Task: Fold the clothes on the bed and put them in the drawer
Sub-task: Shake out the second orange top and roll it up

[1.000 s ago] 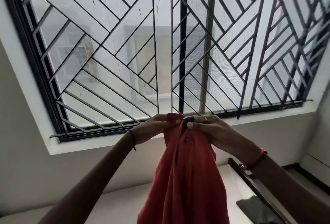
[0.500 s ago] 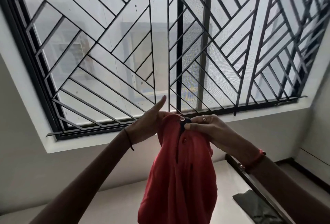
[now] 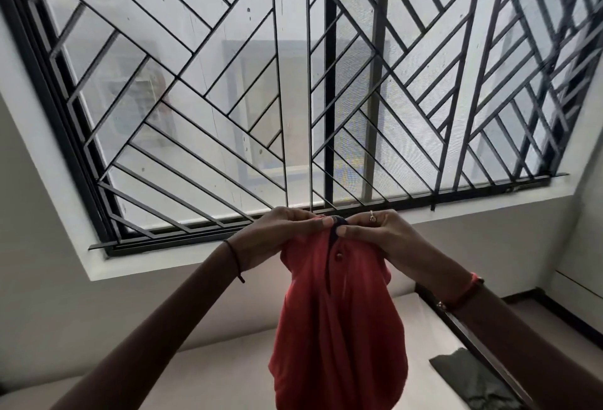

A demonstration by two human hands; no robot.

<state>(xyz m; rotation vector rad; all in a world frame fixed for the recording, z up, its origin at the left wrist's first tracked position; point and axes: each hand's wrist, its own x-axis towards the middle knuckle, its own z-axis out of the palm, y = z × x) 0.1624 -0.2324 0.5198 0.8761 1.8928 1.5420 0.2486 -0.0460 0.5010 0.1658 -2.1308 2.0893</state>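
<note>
A red shirt (image 3: 339,321) with a dark placket and a red button hangs in the air in front of me. My left hand (image 3: 277,236) pinches its top edge on the left side of the collar. My right hand (image 3: 381,236), with a ring on one finger, pinches the top edge on the right, and the two hands nearly touch. The shirt's lower part hangs bunched down past the bottom of the view over the pale bed (image 3: 212,370). No drawer is visible.
A dark grey-green garment (image 3: 470,380) lies on the bed at the lower right, beside the dark bed frame edge (image 3: 483,341). A large window with a black diagonal grille (image 3: 293,99) fills the wall ahead, above a white sill.
My left hand, whose thumb stood up off the cloth half a second ago, has closed onto the shirt's top edge. The view has tilted slightly.
</note>
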